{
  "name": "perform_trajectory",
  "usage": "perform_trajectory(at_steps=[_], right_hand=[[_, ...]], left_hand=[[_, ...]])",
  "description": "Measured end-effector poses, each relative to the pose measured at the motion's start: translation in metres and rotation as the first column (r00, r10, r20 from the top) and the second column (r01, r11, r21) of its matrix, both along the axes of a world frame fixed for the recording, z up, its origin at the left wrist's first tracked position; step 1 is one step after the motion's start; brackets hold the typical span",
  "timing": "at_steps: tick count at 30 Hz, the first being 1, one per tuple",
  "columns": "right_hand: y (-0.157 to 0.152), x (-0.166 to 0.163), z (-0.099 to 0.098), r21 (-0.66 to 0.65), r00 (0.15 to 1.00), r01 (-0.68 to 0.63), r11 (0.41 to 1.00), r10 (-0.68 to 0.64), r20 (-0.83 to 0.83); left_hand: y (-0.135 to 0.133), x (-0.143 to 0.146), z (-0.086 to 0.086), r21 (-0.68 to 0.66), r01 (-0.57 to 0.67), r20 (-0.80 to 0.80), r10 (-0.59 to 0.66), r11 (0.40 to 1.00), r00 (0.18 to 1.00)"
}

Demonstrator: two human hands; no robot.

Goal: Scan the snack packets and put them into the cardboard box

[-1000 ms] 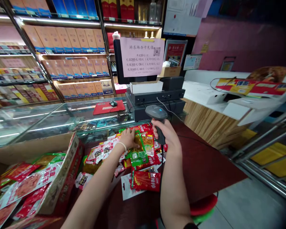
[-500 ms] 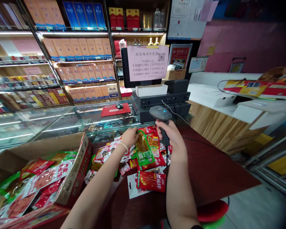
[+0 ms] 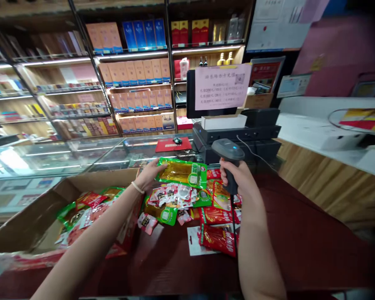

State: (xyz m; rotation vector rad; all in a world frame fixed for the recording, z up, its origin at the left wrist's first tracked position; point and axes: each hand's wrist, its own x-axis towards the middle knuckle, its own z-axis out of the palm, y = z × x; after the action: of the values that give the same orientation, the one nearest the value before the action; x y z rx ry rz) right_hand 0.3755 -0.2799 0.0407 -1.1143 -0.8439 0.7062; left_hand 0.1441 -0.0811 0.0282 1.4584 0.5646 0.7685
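My left hand (image 3: 150, 175) grips the left end of a green and yellow snack packet (image 3: 183, 172) and holds it lifted above the pile, lying crosswise. My right hand (image 3: 239, 181) is wrapped round the handle of a grey barcode scanner (image 3: 228, 152), whose head points toward the packet from the right. Below both hands a heap of red, green and white snack packets (image 3: 187, 200) lies on the dark red counter (image 3: 284, 241). A red packet (image 3: 218, 239) on a white card sits nearest to me.
A cardboard box (image 3: 43, 208) holding more packets stands at the left. Behind the pile are a glass display case (image 3: 81, 154), a black till with a monitor and a pink notice (image 3: 221, 85), and a red mouse pad (image 3: 171, 144). Stocked shelves fill the back wall.
My left hand has picked the green and yellow packet off the pile and raised it, turned sideways, in front of the scanner. The view has swung to the left.
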Motion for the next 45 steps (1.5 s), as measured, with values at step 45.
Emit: perform_trajectory(at_steps=[45], right_hand=[[0.02, -0.038, 0.004, -0.05, 0.998, -0.066, 0.997, 0.067, 0.021]], left_hand=[[0.013, 0.002, -0.07, 0.706, 0.357, -0.576, 0.202, 0.612, 0.792]])
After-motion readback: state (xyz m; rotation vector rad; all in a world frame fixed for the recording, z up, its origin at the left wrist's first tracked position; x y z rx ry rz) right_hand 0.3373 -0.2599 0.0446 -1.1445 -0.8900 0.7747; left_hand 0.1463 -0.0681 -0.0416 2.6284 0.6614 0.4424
